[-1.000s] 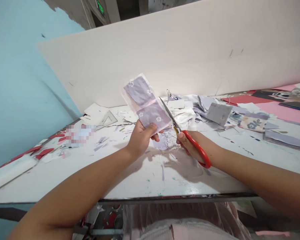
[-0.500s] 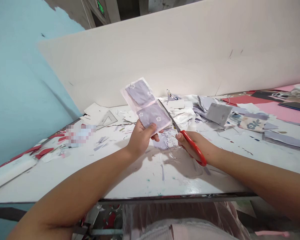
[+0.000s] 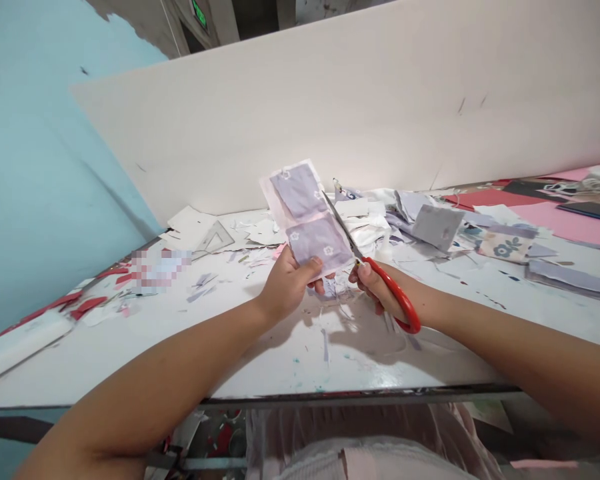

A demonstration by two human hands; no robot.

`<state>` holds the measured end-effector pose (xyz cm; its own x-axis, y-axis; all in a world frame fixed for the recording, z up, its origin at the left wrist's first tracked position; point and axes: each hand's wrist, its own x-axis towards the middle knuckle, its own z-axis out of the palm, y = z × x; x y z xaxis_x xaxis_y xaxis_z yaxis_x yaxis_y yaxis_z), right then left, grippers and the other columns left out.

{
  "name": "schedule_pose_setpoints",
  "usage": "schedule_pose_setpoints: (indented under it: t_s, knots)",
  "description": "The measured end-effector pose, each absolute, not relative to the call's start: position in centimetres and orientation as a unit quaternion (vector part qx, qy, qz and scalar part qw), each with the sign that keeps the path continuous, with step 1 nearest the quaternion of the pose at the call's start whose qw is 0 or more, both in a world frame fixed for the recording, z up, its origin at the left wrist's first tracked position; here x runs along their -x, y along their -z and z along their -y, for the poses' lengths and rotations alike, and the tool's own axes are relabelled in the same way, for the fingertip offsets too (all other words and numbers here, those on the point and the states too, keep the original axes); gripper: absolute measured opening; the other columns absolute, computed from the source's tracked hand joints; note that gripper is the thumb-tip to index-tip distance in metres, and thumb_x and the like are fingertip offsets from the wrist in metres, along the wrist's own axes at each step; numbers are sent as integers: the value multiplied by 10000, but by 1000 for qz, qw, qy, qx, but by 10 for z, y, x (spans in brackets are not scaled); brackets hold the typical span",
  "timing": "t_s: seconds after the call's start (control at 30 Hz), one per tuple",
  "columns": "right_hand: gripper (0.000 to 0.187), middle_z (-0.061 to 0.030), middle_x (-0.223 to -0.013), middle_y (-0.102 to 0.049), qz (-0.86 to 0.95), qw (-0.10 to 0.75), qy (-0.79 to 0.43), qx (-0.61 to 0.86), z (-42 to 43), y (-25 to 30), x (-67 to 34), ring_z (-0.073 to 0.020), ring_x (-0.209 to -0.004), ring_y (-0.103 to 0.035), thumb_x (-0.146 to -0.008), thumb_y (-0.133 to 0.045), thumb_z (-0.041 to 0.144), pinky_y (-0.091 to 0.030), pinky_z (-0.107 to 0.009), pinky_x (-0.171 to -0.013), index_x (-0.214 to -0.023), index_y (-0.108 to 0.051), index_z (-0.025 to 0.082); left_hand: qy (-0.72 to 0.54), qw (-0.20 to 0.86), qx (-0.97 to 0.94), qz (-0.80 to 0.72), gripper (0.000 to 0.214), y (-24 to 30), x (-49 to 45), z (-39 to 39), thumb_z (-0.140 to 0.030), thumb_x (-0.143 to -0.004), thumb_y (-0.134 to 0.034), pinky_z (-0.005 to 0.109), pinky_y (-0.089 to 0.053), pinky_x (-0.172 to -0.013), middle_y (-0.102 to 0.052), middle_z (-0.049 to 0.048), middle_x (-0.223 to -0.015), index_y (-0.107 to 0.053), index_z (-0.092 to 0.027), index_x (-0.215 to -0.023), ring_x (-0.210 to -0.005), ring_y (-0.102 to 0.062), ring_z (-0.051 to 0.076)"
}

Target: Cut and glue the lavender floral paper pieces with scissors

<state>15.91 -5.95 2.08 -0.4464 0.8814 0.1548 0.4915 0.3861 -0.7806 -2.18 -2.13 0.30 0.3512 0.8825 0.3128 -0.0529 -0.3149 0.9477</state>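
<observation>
My left hand [image 3: 286,287] pinches the lower edge of a pale pink paper strip [image 3: 307,217] that carries two lilac squares with small white flowers. It holds the strip upright above the white table [image 3: 280,360]. My right hand [image 3: 380,288] grips red-handled scissors [image 3: 375,273]. The blades run up along the strip's right edge and touch it. Paper trimmings lie on the table just below both hands.
A tall white board [image 3: 380,100] stands behind the table, with a blue wall [image 3: 30,167] at the left. Heaps of paper scraps [image 3: 420,223] and patterned pieces lie at the back right, pink and red sheets [image 3: 570,217] farther right, white cards [image 3: 195,227] back left.
My left hand has shifted the strip a little to the right and turned it more upright. The scissor blades have moved further up along its right edge.
</observation>
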Motion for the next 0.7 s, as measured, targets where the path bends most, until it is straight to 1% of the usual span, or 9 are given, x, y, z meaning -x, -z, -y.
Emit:
schedule_pose_setpoints:
  t_s: [0.1, 0.23, 0.4, 0.7]
  knots:
    - [544, 15, -566, -390, 764, 287, -335, 471, 59, -19, -158, -136, -490, -409, -771, -195, 685, -418, -260, -426, -782, -436, 198, -478, 487, -661, -314, 177, -3, 22, 22, -322, -777, -516, 238, -397, -500, -590, -16, -656, -421, -184, -834, -449, -512, 71]
    - [550, 6, -553, -405, 740, 303, -349, 489, 57, -17, -158, -155, -501, -433, -754, -223, 701, -430, -278, -442, -771, -460, 204, -490, 480, -655, -316, 189, -2, 21, 20, -336, -773, -523, 244, -396, -515, -591, -15, -667, -425, -187, -837, -467, -519, 77]
    - [564, 6, -557, -407, 746, 304, -352, 477, 59, -17, -159, -150, -494, -427, -757, -208, 699, -420, -276, -449, -776, -469, 199, -512, 465, -645, -324, 187, 0, 21, 18, -321, -786, -508, 238, -386, -520, -594, -19, -689, -398, -192, -863, -469, -520, 70]
    - [561, 11, -517, -429, 747, 305, -327, 493, 56, -10, -160, -157, -485, -442, -775, -204, 680, -399, -277, -460, -788, -491, 197, -495, 467, -662, -316, 177, 1, 22, 19, -326, -796, -492, 244, -398, -527, -585, -18, -687, -400, -194, -871, -488, -525, 77]
